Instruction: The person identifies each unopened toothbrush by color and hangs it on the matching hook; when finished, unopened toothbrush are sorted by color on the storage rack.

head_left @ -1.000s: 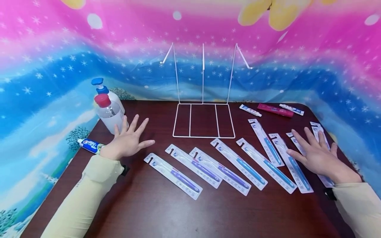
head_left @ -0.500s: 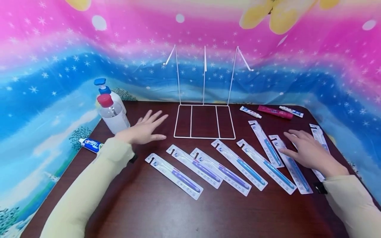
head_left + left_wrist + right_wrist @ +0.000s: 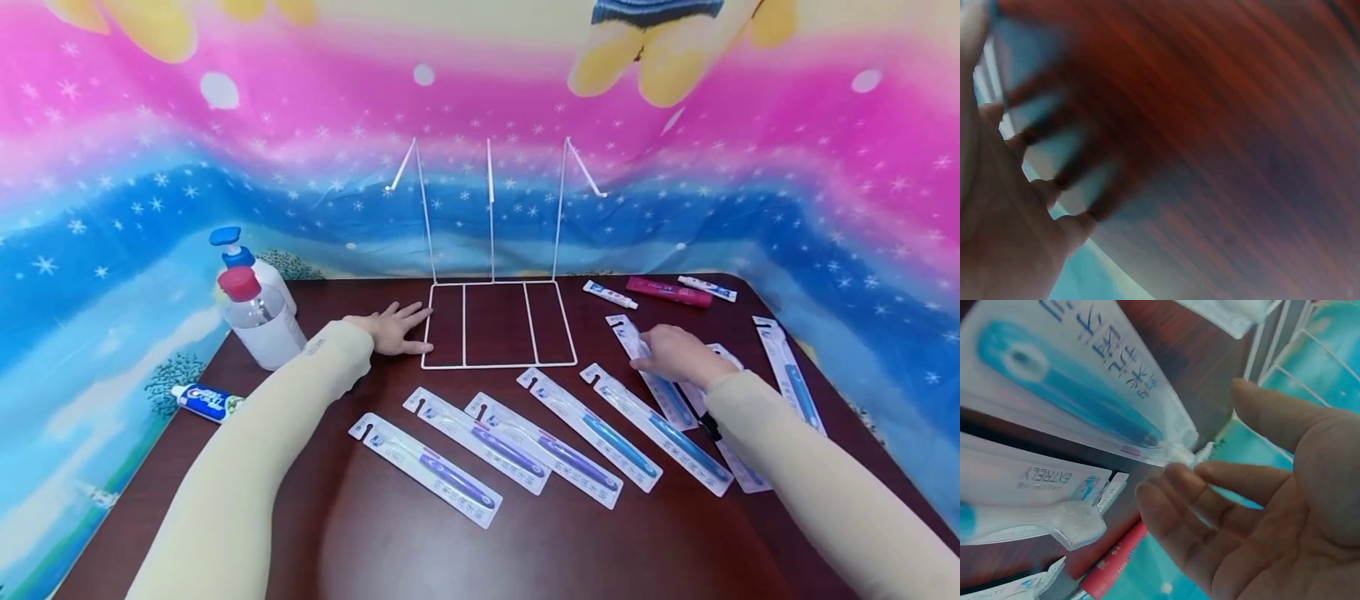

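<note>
My left hand [image 3: 393, 327], fingers spread, reaches the left edge of the base of a white wire rack [image 3: 465, 325] with three raised hooks. In the left wrist view its fingers [image 3: 1044, 187] stretch low over the dark wood. My right hand [image 3: 678, 354] is over a packaged toothbrush [image 3: 660, 387] with a blue handle, covering its middle. The right wrist view shows this hand's thumb [image 3: 1260, 406] apart from its slightly bent fingers, right at the packaged toothbrush [image 3: 1085, 387]; nothing is pinched. Several more packaged toothbrushes [image 3: 592, 429], with purple or blue handles, lie in a row.
Two pump bottles, one with a red top [image 3: 258, 321] and one with a blue top [image 3: 236, 250], stand at the left. A blue toothpaste tube [image 3: 206, 402] lies before them. At the back right lie a red tube [image 3: 667, 291] and two small white tubes.
My left hand has moved right, from beside the bottles to the rack's base. My right hand has moved left, from the rightmost packages to a blue-handled one. The head view has shifted slightly.
</note>
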Motion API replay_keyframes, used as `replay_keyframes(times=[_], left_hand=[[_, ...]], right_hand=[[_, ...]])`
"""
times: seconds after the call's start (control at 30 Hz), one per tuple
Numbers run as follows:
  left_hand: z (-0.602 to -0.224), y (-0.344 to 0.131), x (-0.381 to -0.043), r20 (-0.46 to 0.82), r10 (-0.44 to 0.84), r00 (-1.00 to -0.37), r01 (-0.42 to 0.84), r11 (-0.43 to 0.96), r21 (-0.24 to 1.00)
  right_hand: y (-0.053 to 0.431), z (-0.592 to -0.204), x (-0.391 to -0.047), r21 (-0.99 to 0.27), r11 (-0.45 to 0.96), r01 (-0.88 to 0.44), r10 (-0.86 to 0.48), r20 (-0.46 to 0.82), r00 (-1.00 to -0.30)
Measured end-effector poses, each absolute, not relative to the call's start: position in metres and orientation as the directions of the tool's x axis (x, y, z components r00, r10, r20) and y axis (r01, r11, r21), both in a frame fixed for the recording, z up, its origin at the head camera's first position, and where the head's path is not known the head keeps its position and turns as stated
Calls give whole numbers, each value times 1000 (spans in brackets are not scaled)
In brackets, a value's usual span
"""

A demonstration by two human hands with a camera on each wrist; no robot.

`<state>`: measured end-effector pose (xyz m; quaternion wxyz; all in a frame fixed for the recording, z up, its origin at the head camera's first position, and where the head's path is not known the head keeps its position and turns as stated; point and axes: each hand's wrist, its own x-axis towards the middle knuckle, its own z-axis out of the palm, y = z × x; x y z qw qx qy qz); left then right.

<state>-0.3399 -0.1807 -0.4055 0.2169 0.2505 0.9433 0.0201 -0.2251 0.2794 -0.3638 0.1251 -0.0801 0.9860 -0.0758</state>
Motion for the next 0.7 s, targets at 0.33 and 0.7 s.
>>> replay_keyframes(times=[0.33, 0.7], left_hand=[[-425, -187, -348, -428, 469, -772, 464, 877, 125], [-428, -186, -348, -449, 436, -780, 456, 887, 70]], right_hand=[[280, -372, -249, -142, 987, -74, -115, -307, -945], [271, -374, -256, -163, 987, -6, -57, -311, -949]])
